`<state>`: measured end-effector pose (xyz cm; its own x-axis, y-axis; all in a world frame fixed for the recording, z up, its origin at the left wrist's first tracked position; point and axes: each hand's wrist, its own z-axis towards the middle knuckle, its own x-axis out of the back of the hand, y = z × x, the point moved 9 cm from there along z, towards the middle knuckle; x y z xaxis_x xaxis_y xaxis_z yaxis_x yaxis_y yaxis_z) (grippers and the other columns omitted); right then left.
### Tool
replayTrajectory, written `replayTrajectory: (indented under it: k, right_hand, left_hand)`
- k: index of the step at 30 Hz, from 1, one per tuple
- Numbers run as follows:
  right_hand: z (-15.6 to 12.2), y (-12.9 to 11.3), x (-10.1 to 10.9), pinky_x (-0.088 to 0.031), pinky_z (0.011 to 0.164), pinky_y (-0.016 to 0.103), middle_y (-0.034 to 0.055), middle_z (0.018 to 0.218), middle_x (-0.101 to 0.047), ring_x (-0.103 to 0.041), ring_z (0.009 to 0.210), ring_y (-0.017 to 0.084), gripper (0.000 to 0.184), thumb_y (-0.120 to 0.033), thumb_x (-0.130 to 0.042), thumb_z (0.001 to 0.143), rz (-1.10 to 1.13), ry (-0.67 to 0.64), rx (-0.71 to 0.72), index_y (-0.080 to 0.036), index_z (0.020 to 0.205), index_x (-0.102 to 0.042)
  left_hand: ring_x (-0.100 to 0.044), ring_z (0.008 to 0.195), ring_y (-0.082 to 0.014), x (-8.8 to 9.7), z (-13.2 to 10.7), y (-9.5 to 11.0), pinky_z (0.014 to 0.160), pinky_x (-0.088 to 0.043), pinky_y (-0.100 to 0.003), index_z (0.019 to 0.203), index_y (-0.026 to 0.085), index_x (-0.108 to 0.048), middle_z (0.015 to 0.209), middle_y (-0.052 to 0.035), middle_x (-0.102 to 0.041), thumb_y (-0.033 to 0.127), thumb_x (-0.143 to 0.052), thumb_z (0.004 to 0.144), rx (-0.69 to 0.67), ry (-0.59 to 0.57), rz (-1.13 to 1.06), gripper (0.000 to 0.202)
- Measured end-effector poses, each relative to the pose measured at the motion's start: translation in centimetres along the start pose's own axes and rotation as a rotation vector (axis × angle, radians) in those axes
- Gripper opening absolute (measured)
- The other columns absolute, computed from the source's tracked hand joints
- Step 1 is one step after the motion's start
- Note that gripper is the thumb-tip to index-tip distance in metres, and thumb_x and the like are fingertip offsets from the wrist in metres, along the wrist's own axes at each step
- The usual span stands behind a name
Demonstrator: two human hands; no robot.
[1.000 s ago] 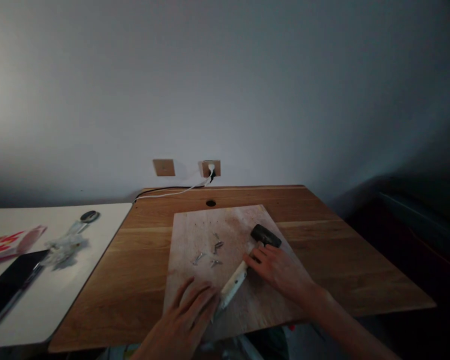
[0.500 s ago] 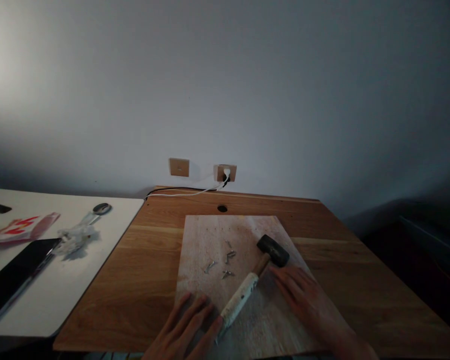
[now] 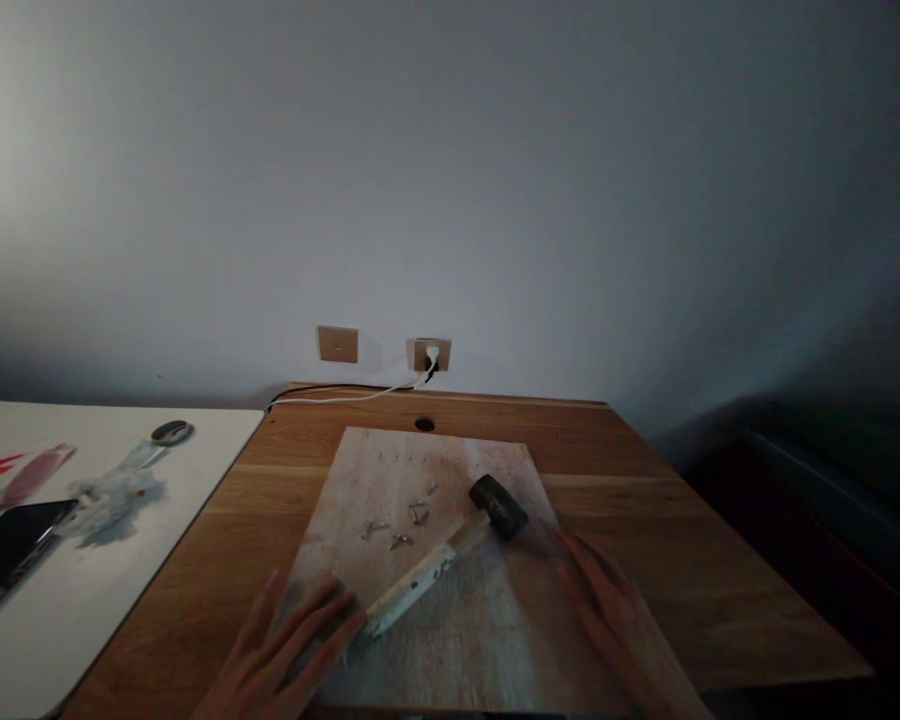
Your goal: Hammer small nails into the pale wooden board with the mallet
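Note:
A pale wooden board [image 3: 390,460] lies on a brown wooden desk [image 3: 645,530]. On the board rests a hammer [image 3: 450,550] with a black head and a white-stained handle. Several small nails [image 3: 399,525] lie loose just left of the hammer head. My left hand [image 3: 285,640] lies flat on the board's near left corner, fingers spread, its fingertips close to the handle end. My right hand [image 3: 615,620] lies flat along the board's right edge, fingers stretched out, apart from the hammer. Neither hand holds anything.
A white table [image 3: 157,500] adjoins the desk on the left, carrying a black phone [image 3: 4,545], crumpled plastic [image 3: 109,495] and a red-printed packet [image 3: 11,475]. Wall sockets [image 3: 427,353] with a white cable [image 3: 345,393] sit behind the desk. Dark space lies to the right.
My right hand has come off the hammer and moved to the board's right edge. The board with the hammer has turned slightly. My left hand slid left along the near edge.

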<state>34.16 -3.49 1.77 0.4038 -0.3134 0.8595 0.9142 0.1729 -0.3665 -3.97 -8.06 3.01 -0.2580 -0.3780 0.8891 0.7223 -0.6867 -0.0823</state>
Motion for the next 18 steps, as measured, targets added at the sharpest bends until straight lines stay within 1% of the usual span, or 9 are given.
replayTrajectory:
  k: [2, 5, 7, 9, 11, 12, 15, 18]
  right_hand:
    - [0.7, -2.3, -1.2, -0.048, 0.11, 0.054, 0.0104, 0.146, -0.057, -0.054, 0.135, 0.029, 0.046, -0.044, -0.043, 0.102, 0.03, -0.066, 0.005, -0.027, 0.143, -0.055]
    - [1.6, -6.4, -3.8, -0.041, 0.116, 0.052, 0.0087, 0.157, -0.045, -0.038, 0.147, 0.027, 0.05, -0.044, -0.043, 0.102, 0.101, -0.195, 0.052, -0.028, 0.15, -0.047]
    - [2.1, -8.8, -5.4, -0.038, 0.118, 0.052, 0.0064, 0.16, -0.04, -0.029, 0.151, 0.027, 0.056, -0.046, -0.045, 0.102, 0.14, -0.266, 0.105, -0.03, 0.155, -0.039]
    - [2.5, -10.5, -6.8, -0.034, 0.12, 0.053, 0.0049, 0.161, -0.038, -0.024, 0.152, 0.027, 0.06, -0.048, -0.047, 0.101, 0.163, -0.313, 0.151, -0.031, 0.157, -0.034]
    - [2.8, -10.8, -7.6, -0.032, 0.121, 0.053, 0.0051, 0.162, -0.037, -0.023, 0.153, 0.027, 0.06, -0.049, -0.047, 0.101, 0.175, -0.317, 0.155, -0.03, 0.157, -0.034]
    - [2.9, -10.6, -7.9, -0.032, 0.121, 0.054, 0.0059, 0.162, -0.037, -0.024, 0.152, 0.027, 0.059, -0.049, -0.047, 0.101, 0.181, -0.302, 0.143, -0.029, 0.156, -0.036]
    - [3.0, -9.7, -7.9, -0.037, 0.119, 0.053, 0.008, 0.16, -0.04, -0.033, 0.149, 0.028, 0.055, -0.047, -0.048, 0.101, 0.218, -0.227, 0.115, -0.028, 0.152, -0.042]
    - [2.7, -9.6, -7.4, -0.041, 0.116, 0.051, 0.0087, 0.155, -0.048, -0.04, 0.145, 0.028, 0.05, -0.044, -0.05, 0.101, 0.261, -0.178, 0.124, -0.028, 0.148, -0.048]
  left_hand:
    - [-0.061, 0.127, -0.0256, -0.2, -1.7, -2.0, 0.123, -0.028, -0.047, 0.15, 0.033, -0.046, 0.135, -0.0046, -0.067, 0.056, -0.054, 0.091, 0.062, -0.022, 0.026, 0.063]
    - [-0.061, 0.126, -0.0261, -0.4, -4.4, -5.9, 0.123, -0.025, -0.049, 0.145, 0.03, -0.053, 0.136, -0.006, -0.066, 0.046, -0.051, 0.094, 0.241, -0.088, 0.122, 0.053]
    - [-0.06, 0.127, -0.028, -0.2, -6.1, -8.1, 0.123, -0.023, -0.054, 0.134, 0.03, -0.063, 0.138, -0.0059, -0.065, 0.038, -0.045, 0.095, 0.353, -0.111, 0.183, 0.043]
    - [-0.059, 0.127, -0.0297, 0.2, -7.2, -9.5, 0.121, -0.024, -0.058, 0.12, 0.03, -0.072, 0.137, -0.0055, -0.066, 0.031, -0.04, 0.095, 0.416, -0.125, 0.222, 0.04]
    - [-0.057, 0.13, -0.0313, 0.8, -7.9, -10.7, 0.119, -0.029, -0.059, 0.11, 0.029, -0.076, 0.137, -0.0065, -0.065, 0.026, -0.036, 0.095, 0.486, -0.146, 0.244, 0.042]
    - [-0.055, 0.132, -0.0322, 1.2, -8.2, -11.4, 0.117, -0.032, -0.059, 0.109, 0.027, -0.076, 0.138, -0.0079, -0.065, 0.024, -0.035, 0.094, 0.528, -0.155, 0.251, 0.044]
    - [-0.051, 0.135, -0.0348, 2.6, -8.8, -13.3, 0.111, -0.042, -0.055, 0.114, 0.021, -0.074, 0.141, -0.0125, -0.061, 0.02, -0.033, 0.093, 0.651, -0.168, 0.269, 0.046]
    - [-0.054, 0.131, -0.0388, 3.3, -9.1, -14.7, 0.098, -0.051, -0.053, 0.117, 0.018, -0.072, 0.139, -0.0158, -0.062, 0.021, -0.031, 0.092, 0.691, -0.155, 0.266, 0.048]
